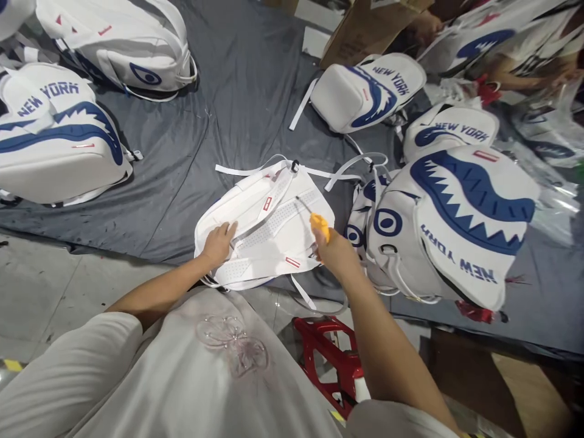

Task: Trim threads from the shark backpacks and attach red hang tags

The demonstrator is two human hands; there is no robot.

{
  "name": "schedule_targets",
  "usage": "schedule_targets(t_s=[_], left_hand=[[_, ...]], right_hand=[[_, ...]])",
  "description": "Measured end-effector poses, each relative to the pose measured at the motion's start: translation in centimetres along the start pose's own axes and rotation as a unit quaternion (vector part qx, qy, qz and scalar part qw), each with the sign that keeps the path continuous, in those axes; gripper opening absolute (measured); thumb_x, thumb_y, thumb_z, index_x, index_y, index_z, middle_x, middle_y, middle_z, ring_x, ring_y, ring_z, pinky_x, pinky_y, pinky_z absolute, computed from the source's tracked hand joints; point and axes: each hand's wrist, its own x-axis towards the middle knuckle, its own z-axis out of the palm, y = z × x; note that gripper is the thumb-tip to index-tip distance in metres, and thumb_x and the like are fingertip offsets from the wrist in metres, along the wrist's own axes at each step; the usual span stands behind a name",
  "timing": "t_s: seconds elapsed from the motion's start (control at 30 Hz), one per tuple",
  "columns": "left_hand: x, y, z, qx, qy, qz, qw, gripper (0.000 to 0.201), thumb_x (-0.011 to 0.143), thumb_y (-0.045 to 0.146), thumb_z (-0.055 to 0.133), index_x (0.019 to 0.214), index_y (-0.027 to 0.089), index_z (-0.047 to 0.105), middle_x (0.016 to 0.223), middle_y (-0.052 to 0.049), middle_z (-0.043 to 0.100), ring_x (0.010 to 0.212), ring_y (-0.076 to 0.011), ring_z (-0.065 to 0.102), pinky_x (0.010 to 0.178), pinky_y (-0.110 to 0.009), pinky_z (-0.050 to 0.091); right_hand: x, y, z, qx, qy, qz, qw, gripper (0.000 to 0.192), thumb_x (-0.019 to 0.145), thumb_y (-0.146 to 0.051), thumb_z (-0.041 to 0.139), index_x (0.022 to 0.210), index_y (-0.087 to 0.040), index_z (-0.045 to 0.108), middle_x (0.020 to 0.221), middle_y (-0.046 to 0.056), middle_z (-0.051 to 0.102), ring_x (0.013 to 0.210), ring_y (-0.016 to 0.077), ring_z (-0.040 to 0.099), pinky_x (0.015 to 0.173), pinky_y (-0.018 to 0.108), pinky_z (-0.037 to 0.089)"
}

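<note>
Hands at work on our white backpack, back panel up.

Our left hand [218, 242] lies spread on the smooth white backpack [262, 234] near the dark sheet's [228, 91] front edge; our right hand [332, 249] pinches a yellow-handled tool [314, 219], its thin metal tip over the perforated mesh strap. Padded shark-print bags [456, 225] crowd alongside.

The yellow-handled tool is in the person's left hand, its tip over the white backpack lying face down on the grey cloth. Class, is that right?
Not quite. The head view shows the yellow-handled tool in the right hand. The left hand rests flat on the white backpack, which lies on the grey cloth.
</note>
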Motion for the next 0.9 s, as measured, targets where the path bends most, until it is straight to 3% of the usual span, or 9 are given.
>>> schedule_targets(t_s=[0.1,0.2,0.27,0.33,0.4,0.5,0.7,0.83,0.9], left_hand=[[0.3,-0.4,-2.5,-0.293,-0.031,-0.132,0.946,0.042,0.098,0.034,0.044,0.133,0.013,0.055,0.116,-0.016,0.069,0.096,-0.0245,0.067,0.091,-0.04,0.054],[-0.2,-1.0,-4.2,-0.509,-0.134,-0.231,0.819,0.061,0.099,0.054,0.028,0.115,0.007,0.063,0.087,-0.016,0.073,0.066,-0.0189,0.068,0.067,-0.033,0.058],[-0.6,-1.1,-4.1,-0.595,-0.171,-0.295,0.728,0.065,0.099,0.055,0.023,0.101,0.006,0.066,0.076,-0.015,0.071,0.058,-0.0175,0.066,0.059,-0.03,0.057],[-0.5,-1.0,-3.2,-0.604,-0.172,-0.341,0.7,0.063,0.1,0.051,0.022,0.093,0.006,0.066,0.068,-0.013,0.07,0.054,-0.0177,0.065,0.055,-0.029,0.056],[-0.1,-1.0,-2.3,-0.598,-0.172,-0.365,0.692,0.062,0.1,0.05,0.024,0.094,0.006,0.066,0.064,-0.013,0.069,0.053,-0.0192,0.065,0.053,-0.03,0.056],[0.7,-1.2,-1.6,-0.599,-0.185,-0.375,0.683,0.061,0.099,0.053,0.027,0.099,0.007,0.066,0.063,-0.013,0.068,0.054,-0.0212,0.066,0.052,-0.031,0.056],[0.6,-1.7,-1.6,-0.592,-0.189,-0.375,0.688,0.061,0.098,0.056,0.029,0.098,0.008,0.067,0.062,-0.013,0.068,0.053,-0.0215,0.065,0.051,-0.03,0.054],[-0.2,-1.2,-0.7,-0.583,-0.114,-0.285,0.753,0.064,0.094,0.065,0.031,0.104,0.011,0.065,0.069,-0.011,0.07,0.052,-0.0183,0.063,0.055,-0.029,0.053],[-0.5,-0.7,-0.2,-0.529,-0.049,-0.24,0.813,0.067,0.093,0.067,0.032,0.11,0.011,0.064,0.076,-0.012,0.071,0.058,-0.0183,0.064,0.061,-0.029,0.053]], right_hand=[[-0.3,-1.1,0.5,-0.002,-0.103,-0.025,0.994,0.049,0.097,-0.058,0.035,0.104,-0.018,0.062,0.069,0.006,0.066,0.068,0.0208,0.063,0.063,0.028,0.041],[0.2,-1.2,0.1,-0.049,-0.054,0.018,0.997,0.053,0.099,-0.055,0.029,0.111,-0.014,0.061,0.077,0.01,0.068,0.073,0.022,0.064,0.065,0.029,0.041],[0.3,-1.3,0.0,-0.078,-0.048,0.028,0.995,0.055,0.099,-0.055,0.031,0.114,-0.012,0.061,0.08,0.012,0.069,0.075,0.0234,0.064,0.066,0.03,0.041],[0.1,-2.0,0.2,-0.067,-0.16,-0.026,0.985,0.055,0.096,-0.059,0.036,0.113,-0.013,0.061,0.076,0.01,0.069,0.07,0.0228,0.064,0.065,0.029,0.042],[-0.3,-3.1,0.2,-0.046,-0.238,-0.073,0.968,0.056,0.095,-0.063,0.037,0.109,-0.016,0.062,0.072,0.007,0.068,0.065,0.021,0.062,0.062,0.028,0.042],[-0.5,-5.3,-0.4,-0.068,-0.179,-0.067,0.979,0.054,0.096,-0.062,0.035,0.106,-0.017,0.061,0.072,0.006,0.068,0.063,0.0188,0.061,0.061,0.027,0.041],[-1.3,-7.7,-1.4,-0.087,-0.164,-0.103,0.977,0.052,0.096,-0.063,0.035,0.107,-0.02,0.061,0.073,0.005,0.067,0.061,0.0183,0.06,0.061,0.027,0.04],[-2.0,-5.2,-2.6,-0.07,-0.36,-0.087,0.926,0.047,0.095,-0.058,0.042,0.105,-0.018,0.062,0.066,0.004,0.066,0.056,0.0179,0.059,0.06,0.028,0.042],[-1.8,-3.1,-3.9,-0.128,-0.293,-0.014,0.947,0.051,0.097,-0.057,0.036,0.11,-0.015,0.062,0.066,0.006,0.066,0.059,0.0196,0.061,0.062,0.03,0.042]])
